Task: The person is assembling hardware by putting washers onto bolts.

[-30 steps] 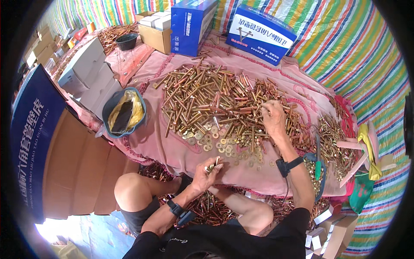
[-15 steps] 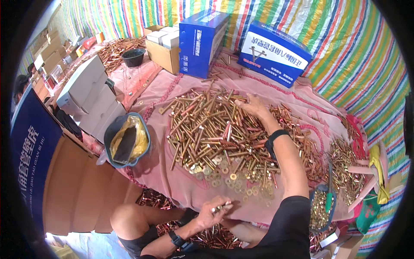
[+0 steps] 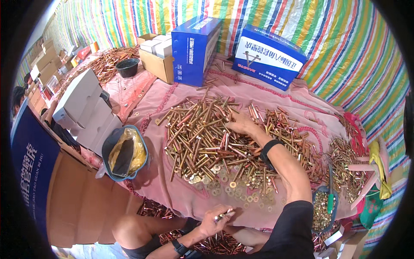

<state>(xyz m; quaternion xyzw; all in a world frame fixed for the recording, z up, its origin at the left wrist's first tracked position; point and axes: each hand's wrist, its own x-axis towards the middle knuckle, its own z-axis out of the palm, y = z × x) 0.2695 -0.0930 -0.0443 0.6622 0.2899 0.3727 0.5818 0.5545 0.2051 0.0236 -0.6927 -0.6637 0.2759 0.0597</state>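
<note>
A large heap of brass-coloured expansion bolts (image 3: 194, 129) lies on the pink cloth. My right hand (image 3: 242, 124) reaches into the upper middle of the heap; its thumb and fingers look apart among the bolts, with the fingertips partly hidden. Near the cloth's front edge, my left hand (image 3: 214, 221) is closed around a few bolts (image 3: 223, 214), whose ends stick out past the fingers. Between the two hands, loose flat washers (image 3: 233, 184) are scattered along the heap's near side.
A blue tub (image 3: 146, 151) with a yellow lining stands left of the heap. Behind are two blue boxes (image 3: 185, 56) (image 3: 269, 58), a carton (image 3: 155, 64) and a black bowl (image 3: 127, 67). At right, a basin of small metal parts (image 3: 321, 211) sits near more bolts (image 3: 345, 159).
My right hand has moved left and nearer over the bolt heap. My left hand stays closed on its bolts, almost in place. The whole view has shifted slightly.
</note>
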